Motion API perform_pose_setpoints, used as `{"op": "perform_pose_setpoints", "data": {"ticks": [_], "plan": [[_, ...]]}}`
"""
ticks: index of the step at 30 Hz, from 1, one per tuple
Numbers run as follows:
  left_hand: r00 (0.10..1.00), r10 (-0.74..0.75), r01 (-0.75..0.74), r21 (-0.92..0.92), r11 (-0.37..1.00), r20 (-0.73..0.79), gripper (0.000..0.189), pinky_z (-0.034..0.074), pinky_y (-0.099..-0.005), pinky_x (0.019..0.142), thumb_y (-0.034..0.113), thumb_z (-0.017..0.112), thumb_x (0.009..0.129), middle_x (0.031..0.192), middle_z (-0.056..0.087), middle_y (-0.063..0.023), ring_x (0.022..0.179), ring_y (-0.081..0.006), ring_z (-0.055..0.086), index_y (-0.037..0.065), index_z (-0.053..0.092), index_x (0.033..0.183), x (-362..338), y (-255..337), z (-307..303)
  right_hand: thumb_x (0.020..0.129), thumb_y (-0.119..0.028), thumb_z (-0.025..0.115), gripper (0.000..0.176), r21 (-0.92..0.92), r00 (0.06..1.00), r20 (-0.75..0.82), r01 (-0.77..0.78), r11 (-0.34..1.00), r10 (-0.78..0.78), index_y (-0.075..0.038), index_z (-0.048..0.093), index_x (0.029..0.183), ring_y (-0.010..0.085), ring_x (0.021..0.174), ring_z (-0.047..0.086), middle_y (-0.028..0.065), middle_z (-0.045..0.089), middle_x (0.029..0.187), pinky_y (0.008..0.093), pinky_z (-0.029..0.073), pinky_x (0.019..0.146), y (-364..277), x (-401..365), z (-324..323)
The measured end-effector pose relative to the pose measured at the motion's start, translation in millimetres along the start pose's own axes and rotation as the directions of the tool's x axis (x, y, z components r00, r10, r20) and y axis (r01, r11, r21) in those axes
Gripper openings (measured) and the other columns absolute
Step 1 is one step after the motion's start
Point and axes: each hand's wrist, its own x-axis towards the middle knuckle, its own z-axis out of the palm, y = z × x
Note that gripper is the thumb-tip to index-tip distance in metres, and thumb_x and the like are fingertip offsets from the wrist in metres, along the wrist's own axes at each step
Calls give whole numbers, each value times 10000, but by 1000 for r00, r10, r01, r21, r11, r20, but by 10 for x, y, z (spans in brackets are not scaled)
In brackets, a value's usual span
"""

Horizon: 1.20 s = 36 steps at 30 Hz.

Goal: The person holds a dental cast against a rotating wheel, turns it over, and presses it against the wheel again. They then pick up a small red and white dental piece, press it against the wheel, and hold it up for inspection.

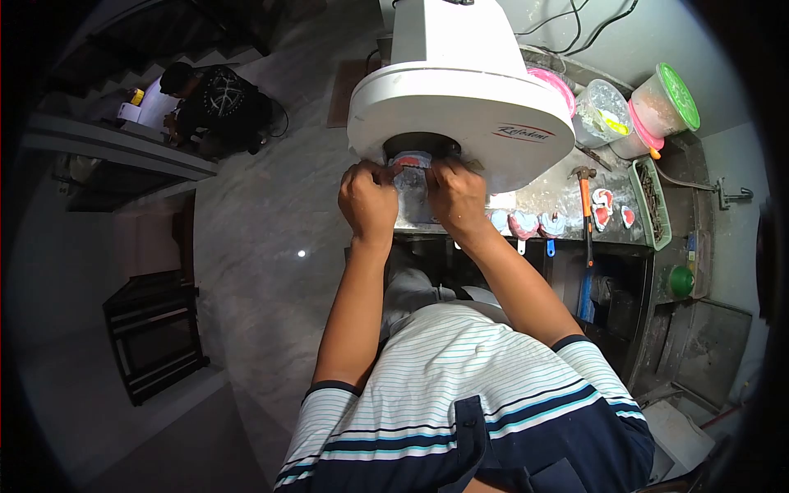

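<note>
Both hands meet at the dark opening of a large white machine (460, 107) and hold one small pink and white dental piece (411, 159) between them. My left hand (368, 200) has its fingers closed on the left end of the piece. On its right end, my right hand (458, 195) grips with bent fingers. The piece sits just at the lower edge of the opening, and its far side is in shadow. Fingertips are partly hidden behind the knuckles.
Right of the machine, several dental impressions (523, 224) line the bench edge, beside a hammer (585, 205), a green tray of tools (651, 201) and plastic tubs (602, 112). A person in black (220, 107) sits at the upper left.
</note>
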Motion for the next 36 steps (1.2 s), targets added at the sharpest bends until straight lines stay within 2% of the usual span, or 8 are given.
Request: {"op": "perform_pose_setpoints", "data": {"ticks": [24,27,29,32,36], "plan": [[1000,-29,29,96,995,1,232,518,-473,707,191,826,807,783,692,-128,810,-360,678,43,662,736,5,31,15,786,-34,747,122,50,999,43,-32,998,30,-45,655,864,360,711,668,140,645,780,445,538,621,-23,17,-13],[1000,-22,22,88,996,-1,236,518,-475,707,190,826,809,782,692,-127,812,-363,679,41,659,733,3,42,10,785,-42,755,123,29,999,31,-32,999,31,-43,655,857,360,715,669,140,648,783,444,538,621,-25,22,2],[999,-47,45,91,995,20,245,521,-472,720,196,832,802,776,691,-125,809,-363,678,42,655,734,13,88,-20,771,-4,684,98,29,998,-62,31,999,-29,-52,599,774,352,626,661,139,618,745,445,534,553,-31,34,27],[1000,9,-9,35,999,-3,287,497,-450,687,205,868,791,748,689,-151,725,-386,667,12,663,734,9,13,-7,805,-11,694,88,28,998,-56,18,999,-17,-50,615,801,343,652,664,134,624,761,438,537,577,-24,10,4],[995,97,-97,-8,995,26,209,506,-437,718,157,848,809,836,699,-143,790,-371,671,11,703,847,-73,-27,-113,817,-13,717,94,75,994,-79,80,994,-74,-46,648,871,326,699,668,120,631,787,423,541,611,-7,-50,-164]]}}
